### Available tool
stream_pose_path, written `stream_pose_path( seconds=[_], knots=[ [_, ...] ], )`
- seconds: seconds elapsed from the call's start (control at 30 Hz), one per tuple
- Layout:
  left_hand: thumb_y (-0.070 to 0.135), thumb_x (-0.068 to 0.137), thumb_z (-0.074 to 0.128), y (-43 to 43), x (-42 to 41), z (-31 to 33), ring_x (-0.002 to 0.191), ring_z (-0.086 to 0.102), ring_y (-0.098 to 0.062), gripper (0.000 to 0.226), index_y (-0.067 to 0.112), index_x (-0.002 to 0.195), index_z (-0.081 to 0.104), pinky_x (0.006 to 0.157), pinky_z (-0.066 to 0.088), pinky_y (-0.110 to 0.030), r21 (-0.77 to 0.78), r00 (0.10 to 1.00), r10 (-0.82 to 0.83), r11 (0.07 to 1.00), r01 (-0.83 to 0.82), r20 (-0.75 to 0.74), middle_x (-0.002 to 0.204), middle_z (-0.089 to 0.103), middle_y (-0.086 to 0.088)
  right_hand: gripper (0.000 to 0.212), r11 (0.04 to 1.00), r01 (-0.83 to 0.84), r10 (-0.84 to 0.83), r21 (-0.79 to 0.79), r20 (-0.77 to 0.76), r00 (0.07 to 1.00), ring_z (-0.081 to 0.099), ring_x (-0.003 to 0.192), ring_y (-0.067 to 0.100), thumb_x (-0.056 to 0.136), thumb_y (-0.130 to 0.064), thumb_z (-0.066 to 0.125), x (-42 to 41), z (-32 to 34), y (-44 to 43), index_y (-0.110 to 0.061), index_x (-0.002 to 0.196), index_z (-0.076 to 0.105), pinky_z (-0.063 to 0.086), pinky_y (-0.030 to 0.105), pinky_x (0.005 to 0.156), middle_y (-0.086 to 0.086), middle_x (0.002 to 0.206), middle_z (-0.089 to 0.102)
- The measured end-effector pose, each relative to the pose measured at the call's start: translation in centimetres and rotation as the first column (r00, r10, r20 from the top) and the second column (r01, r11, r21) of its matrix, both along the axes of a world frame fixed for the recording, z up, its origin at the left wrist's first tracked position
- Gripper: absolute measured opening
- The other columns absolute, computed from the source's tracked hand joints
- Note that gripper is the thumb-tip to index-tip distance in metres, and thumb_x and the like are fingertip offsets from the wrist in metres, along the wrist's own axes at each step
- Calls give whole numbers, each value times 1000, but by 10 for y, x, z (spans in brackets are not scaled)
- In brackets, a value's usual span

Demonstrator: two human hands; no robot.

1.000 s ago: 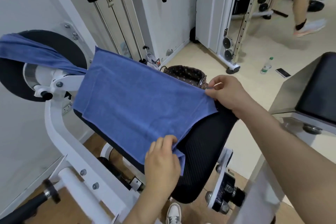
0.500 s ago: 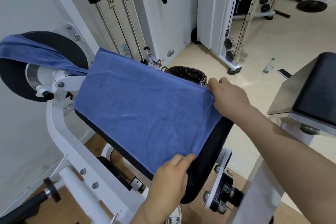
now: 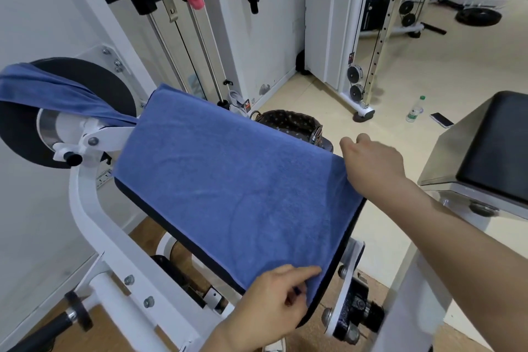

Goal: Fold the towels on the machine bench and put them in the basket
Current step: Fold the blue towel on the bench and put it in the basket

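- Under both hands, a blue towel [image 3: 228, 188] lies flat and smooth over the black pad [image 3: 333, 274] of the machine bench.
- My left hand [image 3: 268, 303] is at the near corner. One finger lies on top of the cloth and the others curl at its edge, so it looks like a pinch on that corner.
- My right hand [image 3: 371, 163] is bent over the far corner. Its fingertips are hidden, so I cannot tell if they hold the cloth or just rest there.
- I think the step is folding: the towel is laid out and the corners are being set straight.
- Next, I think both hands must lift their corners together and bring them across to the edge far from the fingers, then press flat.
- Just past the right fingers sits the dark basket [image 3: 288, 123], part hidden by the pad.
- Well away from the left fingers, a second towel [image 3: 57, 91] hangs on the wheel, not folded yet.
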State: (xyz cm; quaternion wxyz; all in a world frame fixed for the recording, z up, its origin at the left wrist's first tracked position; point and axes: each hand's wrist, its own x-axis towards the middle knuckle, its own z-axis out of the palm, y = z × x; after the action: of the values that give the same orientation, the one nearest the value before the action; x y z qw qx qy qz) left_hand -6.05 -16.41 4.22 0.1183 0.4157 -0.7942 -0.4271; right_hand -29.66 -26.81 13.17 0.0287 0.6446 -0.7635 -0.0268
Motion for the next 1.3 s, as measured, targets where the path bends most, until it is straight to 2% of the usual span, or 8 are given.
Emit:
stream_pose_path(
  seconds=[0.1,0.3,0.43,0.6,0.8,1.07,1.2,1.3],
  knots=[
    [19,89,55,-15,10,5,87,63,3,35,35,119,67,81,45,-10,72,998,55,996,-53,-25,91,66,26,26,998,-35,34,-53,-12,999,45,90,28,81,-6,53,8,8,-6,-12,106,50,29,33,62,7,102,48],
    [10,92,57,-84,67,11,70,64,-3,37,46,92,67,71,50,-20,51,901,414,910,-411,-129,77,68,22,30,969,-157,222,-193,383,897,51,95,26,86,-7,44,71,19,-59,-18,109,60,41,34,69,1,100,53],
    [11,98,51,-140,129,7,66,61,-2,29,34,97,67,69,50,-21,133,705,674,737,-663,-221,77,69,13,36,960,-229,277,-158,450,849,54,107,26,92,-12,43,133,28,-113,-18,125,57,37,29,75,6,119,57],
    [13,97,48,-205,213,-11,62,57,-14,25,27,115,61,62,49,-40,189,427,871,474,-860,-242,73,63,3,38,942,-306,336,-140,428,839,54,112,28,95,-15,41,206,34,-188,-17,131,53,45,33,83,7,127,57],
    [21,96,47,-269,276,-20,72,64,-27,32,23,127,55,74,55,-49,130,269,944,296,-946,-191,77,63,-1,34,956,-283,281,-72,486,827,54,111,29,94,-17,39,263,19,-279,-16,125,55,49,38,84,9,120,61],
    [20,98,48,-315,303,-52,96,63,-29,33,13,127,60,81,48,-34,-6,220,972,220,-975,-79,107,69,-8,17,929,-316,362,-192,302,882,52,84,32,92,-12,39,316,-8,-362,-11,83,54,35,34,60,7,84,60],
    [24,97,48,-325,310,-61,83,64,-23,21,24,107,66,76,53,-40,-99,250,967,246,-964,-36,91,70,3,23,950,-277,309,-142,306,901,49,78,29,93,-10,43,327,-18,-383,-10,70,45,30,30,59,7,83,49],
    [24,94,56,-327,312,-60,72,66,-24,7,29,91,60,70,54,-41,-52,187,982,185,-981,-31,81,68,6,16,965,-250,261,-80,386,885,60,85,29,88,-5,47,330,-17,-397,-8,81,62,45,30,60,9,90,62]
  ],
)
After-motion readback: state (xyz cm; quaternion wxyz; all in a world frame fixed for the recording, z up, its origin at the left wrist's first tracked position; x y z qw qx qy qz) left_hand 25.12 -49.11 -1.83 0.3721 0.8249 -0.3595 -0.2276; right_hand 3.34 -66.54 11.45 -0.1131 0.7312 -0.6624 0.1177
